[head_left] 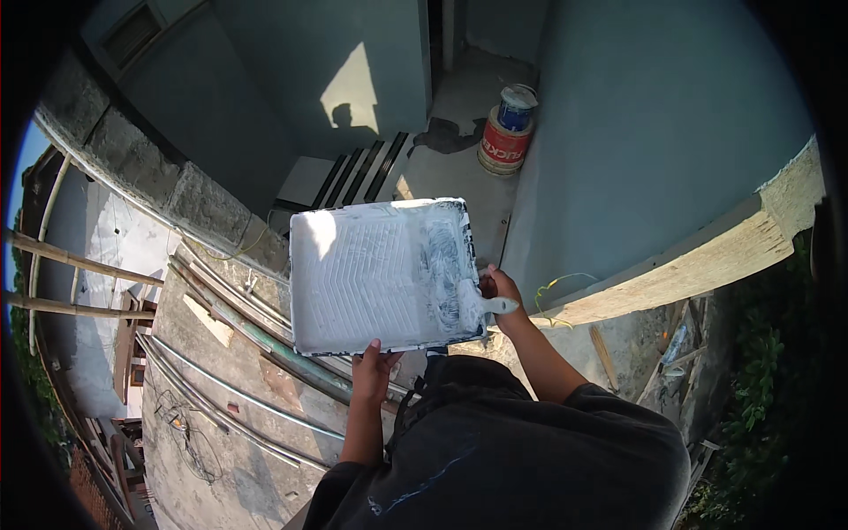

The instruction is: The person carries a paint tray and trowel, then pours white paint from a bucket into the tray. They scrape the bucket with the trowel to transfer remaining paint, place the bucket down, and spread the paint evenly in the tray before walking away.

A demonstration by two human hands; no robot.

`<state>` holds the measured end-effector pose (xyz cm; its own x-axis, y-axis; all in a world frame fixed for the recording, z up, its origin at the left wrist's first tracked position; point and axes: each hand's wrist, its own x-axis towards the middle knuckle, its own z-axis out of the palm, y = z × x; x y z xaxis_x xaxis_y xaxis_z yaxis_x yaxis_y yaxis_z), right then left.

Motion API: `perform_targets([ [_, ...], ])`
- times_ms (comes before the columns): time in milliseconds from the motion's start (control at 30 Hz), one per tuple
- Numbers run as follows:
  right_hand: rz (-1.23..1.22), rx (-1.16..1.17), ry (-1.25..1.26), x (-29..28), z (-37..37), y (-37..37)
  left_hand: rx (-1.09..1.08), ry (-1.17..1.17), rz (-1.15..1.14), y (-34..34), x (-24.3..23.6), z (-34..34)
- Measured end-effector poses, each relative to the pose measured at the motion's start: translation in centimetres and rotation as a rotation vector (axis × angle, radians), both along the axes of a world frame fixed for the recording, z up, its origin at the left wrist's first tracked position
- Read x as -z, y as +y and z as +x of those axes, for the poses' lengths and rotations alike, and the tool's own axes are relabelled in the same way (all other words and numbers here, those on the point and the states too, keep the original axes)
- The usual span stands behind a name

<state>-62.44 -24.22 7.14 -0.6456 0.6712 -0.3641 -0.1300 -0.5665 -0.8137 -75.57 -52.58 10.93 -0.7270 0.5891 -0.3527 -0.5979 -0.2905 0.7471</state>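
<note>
A rectangular paint tray [353,283], coated in white paint, is held out in front of me. Its ribbed slope lies to the left and the deeper well, with streaked wet paint, to the right. At the near edge, my left hand [371,375] grips the rim from below with the thumb on top. My right hand [503,291] is closed on the tray's right side. Beside that hand a paint-smeared brush [481,305] rests over the right rim, its pale handle end pointing outward. Whether my right fingers also touch the brush cannot be made out.
Beyond the tray, a blue pail [517,108] stands on a red-and-white bucket [505,141] by the grey-blue wall [654,132]. Dark-edged white panels [353,172] lie left of them. A rough wall ledge [203,203] crosses the left; long metal pipes [256,340] lie below it.
</note>
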Motion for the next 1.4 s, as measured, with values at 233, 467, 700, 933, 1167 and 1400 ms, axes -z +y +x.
perform_targets([
  [233, 0.124, 0.221, -0.055, -2.5, -5.3, 4.9, 0.058, 0.042, -0.062, 8.8, -1.5, -9.3],
  [467, 0.193, 0.265, -0.159, -6.1, -5.9, 5.7, 0.215, 0.036, -0.030, 19.6, -2.0, -18.3],
  [700, 0.138, 0.698, -0.228, -5.0, -7.6, 11.0, 0.445, -0.008, 0.019, 36.6, 1.7, -28.8],
  [933, 0.111, 1.086, -0.324, -5.6, -16.7, 27.5, 0.723, -0.042, 0.012, 54.0, 3.6, -42.3],
  [1167, 0.464, 0.790, -0.431, -4.0, -24.2, 49.5, 0.673, -0.065, -0.060, 63.7, 7.7, -51.1],
  [1400, 0.301, 0.462, -0.411, 9.1, -33.8, 71.8, 0.546, -0.065, -0.074, 70.7, 17.9, -56.0],
])
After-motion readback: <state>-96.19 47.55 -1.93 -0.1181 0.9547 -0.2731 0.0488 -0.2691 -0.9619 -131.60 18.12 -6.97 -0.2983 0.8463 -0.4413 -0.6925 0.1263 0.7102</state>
